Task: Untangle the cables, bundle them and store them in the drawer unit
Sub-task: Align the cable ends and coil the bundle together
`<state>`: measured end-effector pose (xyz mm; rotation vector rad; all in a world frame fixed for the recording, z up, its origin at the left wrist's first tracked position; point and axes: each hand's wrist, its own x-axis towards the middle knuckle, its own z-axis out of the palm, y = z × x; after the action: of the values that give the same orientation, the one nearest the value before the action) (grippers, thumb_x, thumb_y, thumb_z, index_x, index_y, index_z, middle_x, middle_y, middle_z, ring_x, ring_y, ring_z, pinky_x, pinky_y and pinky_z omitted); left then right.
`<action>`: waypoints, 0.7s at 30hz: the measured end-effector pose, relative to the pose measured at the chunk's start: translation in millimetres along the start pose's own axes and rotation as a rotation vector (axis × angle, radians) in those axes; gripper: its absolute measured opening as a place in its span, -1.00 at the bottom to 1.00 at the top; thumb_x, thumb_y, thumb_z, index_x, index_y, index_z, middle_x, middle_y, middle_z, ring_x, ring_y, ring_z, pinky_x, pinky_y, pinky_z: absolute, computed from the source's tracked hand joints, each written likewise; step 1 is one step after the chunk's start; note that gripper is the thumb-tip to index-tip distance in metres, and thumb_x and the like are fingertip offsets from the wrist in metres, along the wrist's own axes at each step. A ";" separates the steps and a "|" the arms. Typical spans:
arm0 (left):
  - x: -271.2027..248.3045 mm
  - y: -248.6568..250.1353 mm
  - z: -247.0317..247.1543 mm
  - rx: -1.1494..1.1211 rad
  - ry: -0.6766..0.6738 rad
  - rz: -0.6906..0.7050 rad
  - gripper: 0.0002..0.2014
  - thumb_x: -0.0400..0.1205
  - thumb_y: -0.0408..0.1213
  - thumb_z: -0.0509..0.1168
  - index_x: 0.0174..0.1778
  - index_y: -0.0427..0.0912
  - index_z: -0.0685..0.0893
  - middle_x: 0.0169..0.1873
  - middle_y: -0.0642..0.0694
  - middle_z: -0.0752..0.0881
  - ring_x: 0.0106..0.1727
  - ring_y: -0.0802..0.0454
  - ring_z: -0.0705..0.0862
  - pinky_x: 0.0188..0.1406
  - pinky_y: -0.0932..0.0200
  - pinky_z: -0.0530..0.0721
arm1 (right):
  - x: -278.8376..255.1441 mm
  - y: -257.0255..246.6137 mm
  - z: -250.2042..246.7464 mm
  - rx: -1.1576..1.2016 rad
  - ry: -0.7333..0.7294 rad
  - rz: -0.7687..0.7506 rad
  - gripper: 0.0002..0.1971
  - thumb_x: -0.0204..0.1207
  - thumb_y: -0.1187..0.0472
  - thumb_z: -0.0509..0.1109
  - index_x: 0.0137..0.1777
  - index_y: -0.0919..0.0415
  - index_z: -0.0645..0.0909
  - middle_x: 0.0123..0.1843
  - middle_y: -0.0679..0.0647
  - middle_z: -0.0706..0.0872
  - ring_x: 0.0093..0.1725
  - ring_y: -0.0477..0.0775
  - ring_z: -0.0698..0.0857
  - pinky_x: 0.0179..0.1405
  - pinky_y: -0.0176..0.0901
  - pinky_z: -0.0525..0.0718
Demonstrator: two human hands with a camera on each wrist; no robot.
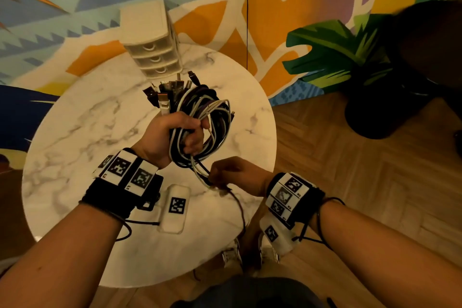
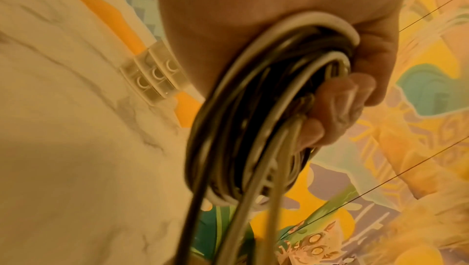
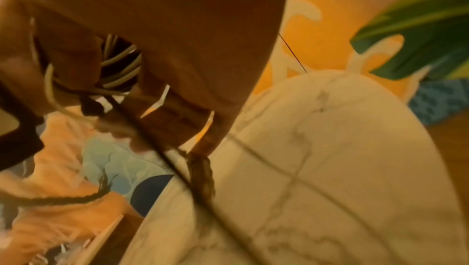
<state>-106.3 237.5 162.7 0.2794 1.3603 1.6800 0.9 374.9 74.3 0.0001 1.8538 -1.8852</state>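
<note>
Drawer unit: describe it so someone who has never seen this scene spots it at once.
Find the round marble table in front of the painted wall. At its far edge, beyond the cable bundle that the left hand grips, stands the drawer unit. It is the only boxy thing there: cream plastic, three stacked drawers, all closed.

Drawer unit [image 1: 152,42] upright at the table's [image 1: 75,157] far edge, three drawer fronts stacked and facing the near edge; coiled cables [image 1: 207,117] held above the table's middle, before the drawer unit, plug ends nearest it; left hand [image 1: 172,135] wrapped round the coil's left side; right hand [image 1: 237,175] nearer and to the right, over the near-right edge, pinching strands trailing from the coil; tagged box [image 1: 175,207] flat on the table near its near edge, between both wrists.
</note>
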 end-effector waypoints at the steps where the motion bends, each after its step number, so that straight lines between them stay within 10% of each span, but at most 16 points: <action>1: 0.0 0.8 0.0 -0.002 0.000 0.012 -0.59 0.06 -0.10 0.56 -0.33 -0.28 0.67 -0.70 -0.08 0.39 -0.68 0.02 0.33 -0.58 0.25 0.35 | 0.1 0.6 -0.3 -0.027 0.003 0.006 -0.80 0.47 0.09 0.28 -0.31 0.12 0.64 -0.32 0.10 0.62 -0.28 0.07 0.53 -0.13 0.00 0.53; 4: -1.7 1.8 -1.1 0.008 -0.009 0.029 -0.61 0.07 -0.09 0.55 -0.33 -0.27 0.68 -0.70 -0.08 0.40 -0.68 0.02 0.34 -0.58 0.24 0.35 | 4.1 -0.3 -5.8 -0.173 0.088 -0.022 -0.76 0.56 0.08 0.34 -0.25 0.21 0.64 -0.29 0.14 0.67 -0.27 0.04 0.58 -0.25 -0.25 0.59; 9: -5.4 -2.1 -2.0 0.041 -0.047 0.011 -0.60 0.09 -0.10 0.56 -0.32 -0.29 0.67 -0.70 -0.10 0.41 -0.68 0.01 0.34 -0.59 0.27 0.35 | 5.1 -4.7 -21.6 -0.378 0.278 -0.101 -0.73 0.49 0.03 0.46 -0.09 0.28 0.70 -0.17 0.24 0.74 -0.28 0.03 0.58 -0.22 -0.12 0.57; 16: -6.7 -4.4 6.1 0.047 -0.165 -0.057 -0.59 0.12 -0.12 0.58 -0.30 -0.34 0.66 -0.71 -0.14 0.41 -0.69 0.01 0.34 -0.57 0.28 0.38 | 10.3 -22.2 -48.2 -0.326 -0.164 0.182 -0.82 0.63 0.20 0.28 -0.16 0.20 0.65 -0.31 0.09 0.55 -0.44 -0.11 0.43 -0.40 -0.26 0.45; 21: -13.7 -8.6 19.3 0.233 -0.165 -0.141 -0.77 0.16 -0.38 0.44 -0.35 -0.43 0.63 -0.69 -0.19 0.48 -0.70 0.00 0.40 -0.62 0.29 0.40 | 17.3 -35.8 -73.5 -0.582 -0.084 0.263 -0.64 0.57 0.38 0.27 -0.49 0.21 0.53 -0.58 -0.02 0.48 -0.58 -0.12 0.38 -0.43 -0.21 0.38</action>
<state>-81.6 239.4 167.2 0.4361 1.4180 1.3538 -51.1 436.4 96.5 -0.0288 2.1542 -1.1114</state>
